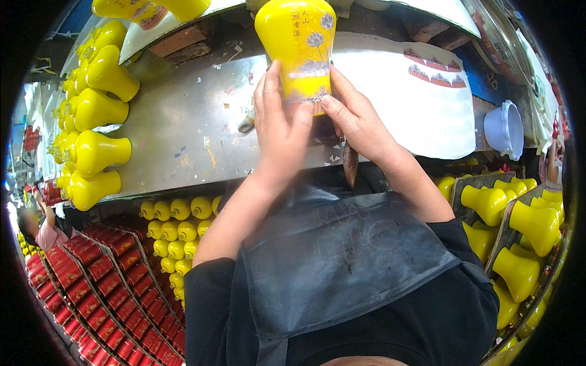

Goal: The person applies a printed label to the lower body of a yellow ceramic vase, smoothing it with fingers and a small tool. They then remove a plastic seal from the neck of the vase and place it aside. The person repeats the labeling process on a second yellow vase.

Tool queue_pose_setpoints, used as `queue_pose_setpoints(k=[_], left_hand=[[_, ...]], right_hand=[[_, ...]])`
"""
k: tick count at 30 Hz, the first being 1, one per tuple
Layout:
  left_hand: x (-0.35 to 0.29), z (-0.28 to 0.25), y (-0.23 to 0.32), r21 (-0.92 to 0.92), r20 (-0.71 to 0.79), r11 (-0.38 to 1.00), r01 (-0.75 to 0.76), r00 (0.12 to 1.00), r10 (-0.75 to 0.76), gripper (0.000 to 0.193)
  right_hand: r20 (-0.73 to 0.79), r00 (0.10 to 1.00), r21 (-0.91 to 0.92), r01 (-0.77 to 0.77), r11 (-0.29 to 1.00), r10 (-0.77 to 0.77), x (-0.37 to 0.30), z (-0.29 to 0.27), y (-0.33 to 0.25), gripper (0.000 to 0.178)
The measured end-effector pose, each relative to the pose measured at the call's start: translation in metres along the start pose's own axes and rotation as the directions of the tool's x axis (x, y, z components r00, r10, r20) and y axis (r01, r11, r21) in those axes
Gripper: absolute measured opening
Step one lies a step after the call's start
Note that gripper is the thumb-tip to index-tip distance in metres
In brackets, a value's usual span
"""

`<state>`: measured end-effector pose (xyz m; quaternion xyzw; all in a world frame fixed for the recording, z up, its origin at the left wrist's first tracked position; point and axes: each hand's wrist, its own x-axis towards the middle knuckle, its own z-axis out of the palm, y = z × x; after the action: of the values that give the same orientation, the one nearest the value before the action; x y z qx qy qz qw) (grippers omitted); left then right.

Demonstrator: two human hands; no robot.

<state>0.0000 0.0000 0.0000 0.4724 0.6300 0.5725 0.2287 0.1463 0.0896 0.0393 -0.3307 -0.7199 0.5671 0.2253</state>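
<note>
Found one glossy yellow bottle (294,36), grasped from two sides above the far middle of the grey metal bench (177,116). Recorded its broad shoulder toward the far edge of view and its narrower base toward the wearer's body. Noted purple-grey lotus flowers, dark lettering and, at the base, a reddish striped band on its face. Could not tell contact with the bench from a slight lift.

Found the left hand (278,134) along the bottle's left side, slightly blurred, fingers (267,91) grasping it, thumb laid near the base. Found the right hand (360,122) at the opposite side, fingers likewise grasping the lower part, thumb on the front near the striped band.

Noted a small pale object (246,124) just beside the left hand, partly hidden, kind not determined. Sighted a brown pointed object (350,166) below the right hand, at the near bench edge. Logged a white sheet (421,122) to the right, bearing curved reddish-purple decals (435,80), and a lavender basin (504,130) just beyond.

Listed further bottles (101,152), also yellow, at the left end, stacked bottles (177,232) below the near edge, and boarded bottles (525,229) at right. Logged red containers (107,280) in rows at lower left, near a co-worker (49,232).
</note>
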Motion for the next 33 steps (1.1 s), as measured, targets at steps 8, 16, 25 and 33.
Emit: queue_pose_setpoints(k=[8,16,25,33], left_hand=[[0.004,-0.011,0.008,-0.545,0.116,0.812,0.209,0.978,-0.174,0.072],[0.008,-0.008,0.009,-0.326,0.089,0.932,0.157,0.987,-0.135,0.077],[0.008,0.0,0.009,-0.292,0.039,0.95,0.112,0.994,-0.105,0.085],[0.008,-0.004,0.009,-0.334,0.053,0.933,0.133,0.991,-0.123,0.088]], right_hand=[[0.032,0.999,0.057,-0.012,0.998,0.01,0.0,-0.005,0.002,0.072],[-0.01,1.0,0.064,-0.013,0.998,0.014,0.0,-0.002,-0.001,0.066],[-0.012,0.999,0.098,-0.032,0.995,0.033,0.0,-0.001,-0.001,0.067],[-0.018,1.0,0.075,0.0,0.997,0.002,0.0,-0.001,0.002,0.067]])
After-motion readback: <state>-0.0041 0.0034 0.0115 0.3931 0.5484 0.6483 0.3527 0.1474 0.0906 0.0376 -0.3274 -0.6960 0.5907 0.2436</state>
